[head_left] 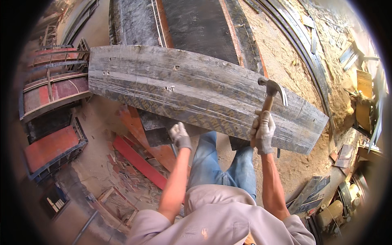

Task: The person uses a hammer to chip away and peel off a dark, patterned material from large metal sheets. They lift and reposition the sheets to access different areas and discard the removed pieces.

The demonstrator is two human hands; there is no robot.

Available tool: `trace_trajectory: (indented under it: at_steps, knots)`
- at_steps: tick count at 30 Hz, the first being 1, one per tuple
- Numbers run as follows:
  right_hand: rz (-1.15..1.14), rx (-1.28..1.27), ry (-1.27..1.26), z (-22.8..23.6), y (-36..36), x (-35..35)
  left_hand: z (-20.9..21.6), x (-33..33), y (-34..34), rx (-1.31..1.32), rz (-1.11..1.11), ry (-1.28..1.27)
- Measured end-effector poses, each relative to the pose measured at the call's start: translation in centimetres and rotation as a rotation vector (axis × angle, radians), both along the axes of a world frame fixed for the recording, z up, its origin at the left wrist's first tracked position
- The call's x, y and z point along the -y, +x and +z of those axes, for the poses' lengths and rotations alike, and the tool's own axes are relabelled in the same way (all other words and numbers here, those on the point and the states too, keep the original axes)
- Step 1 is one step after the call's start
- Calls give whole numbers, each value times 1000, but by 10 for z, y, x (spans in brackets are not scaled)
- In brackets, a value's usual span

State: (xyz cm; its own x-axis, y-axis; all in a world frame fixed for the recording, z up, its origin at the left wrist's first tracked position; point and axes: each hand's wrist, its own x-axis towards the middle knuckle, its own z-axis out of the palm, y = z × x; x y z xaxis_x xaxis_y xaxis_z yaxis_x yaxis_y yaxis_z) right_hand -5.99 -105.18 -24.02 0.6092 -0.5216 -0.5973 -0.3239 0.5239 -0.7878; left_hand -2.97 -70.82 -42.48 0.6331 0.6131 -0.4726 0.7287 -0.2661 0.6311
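A claw hammer with a wooden handle stands upright in my gloved right hand, its metal head above the fist and its claw pointing right. My right hand is over the near right part of a long, worn grey plywood board, which lies across in front of me. Several small holes and damaged spots mark the board's face. Just off the board's near edge, left of my legs, is my gloved left hand. Its fingers are curled together, and what they hold, if anything, is too small to make out.
Dark panels with orange-brown edges lie beyond the board. At left stand red panels with dark frames. A red plank lies among wood scraps on the ground. Long dark beams and piled scrap are on the right.
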Motion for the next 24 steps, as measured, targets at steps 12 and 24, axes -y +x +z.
trace_trajectory:
  at_steps: [12,24]
  knots:
    - [-36,-61,-63,3,62,-74,96,45,282,703,-1338,603]
    - [-105,21,-231,-43,70,-84,115,176,385,-135,-1922,528]
